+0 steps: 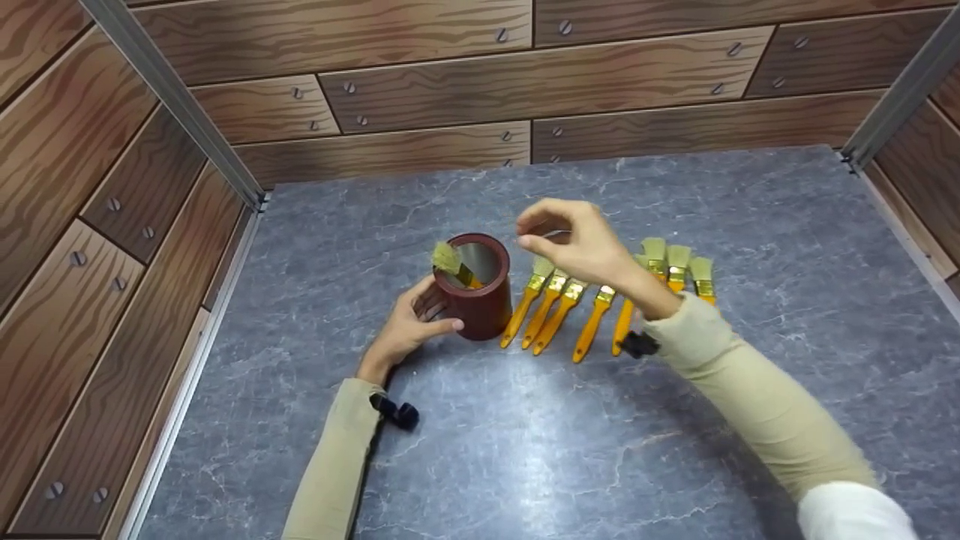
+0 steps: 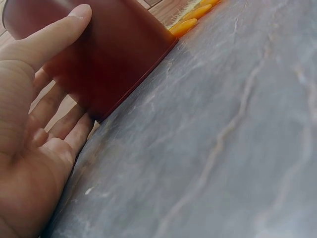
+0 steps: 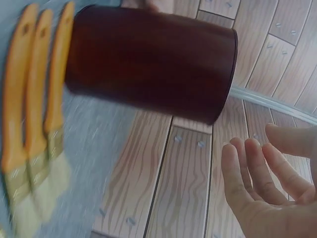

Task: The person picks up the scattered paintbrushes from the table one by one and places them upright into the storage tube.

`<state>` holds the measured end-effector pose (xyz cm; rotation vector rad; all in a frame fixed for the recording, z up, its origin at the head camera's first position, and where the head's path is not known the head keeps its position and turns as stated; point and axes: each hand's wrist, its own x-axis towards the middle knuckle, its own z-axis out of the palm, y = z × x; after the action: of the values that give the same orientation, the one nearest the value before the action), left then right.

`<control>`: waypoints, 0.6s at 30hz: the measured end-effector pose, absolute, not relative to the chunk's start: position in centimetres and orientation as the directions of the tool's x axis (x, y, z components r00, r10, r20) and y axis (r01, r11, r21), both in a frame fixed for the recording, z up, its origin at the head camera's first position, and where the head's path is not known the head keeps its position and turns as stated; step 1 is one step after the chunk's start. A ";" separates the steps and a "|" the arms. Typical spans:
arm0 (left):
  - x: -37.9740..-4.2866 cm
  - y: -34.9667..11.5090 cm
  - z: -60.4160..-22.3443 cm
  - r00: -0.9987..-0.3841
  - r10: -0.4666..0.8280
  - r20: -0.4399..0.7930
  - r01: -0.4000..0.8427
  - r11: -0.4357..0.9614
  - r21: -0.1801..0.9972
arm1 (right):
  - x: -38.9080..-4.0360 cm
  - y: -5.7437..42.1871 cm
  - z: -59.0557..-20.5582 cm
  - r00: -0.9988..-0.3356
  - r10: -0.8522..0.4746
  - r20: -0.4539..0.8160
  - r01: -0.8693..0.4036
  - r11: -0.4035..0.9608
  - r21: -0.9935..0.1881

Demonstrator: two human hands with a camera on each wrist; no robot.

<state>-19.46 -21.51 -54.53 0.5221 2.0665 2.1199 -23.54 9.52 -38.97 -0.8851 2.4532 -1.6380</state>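
A dark red-brown cylindrical cup stands on the grey marbled table. My left hand grips its left side, thumb in front and fingers curving round the back; the left wrist view shows the thumb against the wall. One paintbrush leans inside the cup, bristles up over the left rim, its handle mostly hidden. My right hand hovers right of the cup and above its rim, fingers loosely curved with nothing between them, as the right wrist view also shows. Below it lie several orange-handled paintbrushes in a row.
More paintbrushes lie to the right, bristles pointing away, partly covered by my right wrist and sleeve. Wood-patterned walls enclose the table at the back and sides, with metal posts at the corners.
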 end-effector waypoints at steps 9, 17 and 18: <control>-19.5 -21.0 -54.4 -0.932 0.329 0.155 0.157 -0.022 0.987 | -23.1 15.3 -38.6 -0.868 -0.423 0.259 -0.426 0.367 -0.827; -19.3 -21.1 -54.4 -0.932 0.323 0.164 0.167 -0.020 0.986 | -22.6 19.5 -39.4 -0.880 -0.382 0.281 -0.442 0.444 -0.779; -19.3 -21.1 -54.4 -0.932 0.323 0.164 0.167 -0.021 0.986 | -22.6 19.9 -39.6 -0.881 -0.377 0.286 -0.445 0.452 -0.773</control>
<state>-19.34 -21.08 -54.43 0.5322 2.1157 2.1008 -22.55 19.94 -39.63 -0.7762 2.7378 -1.4935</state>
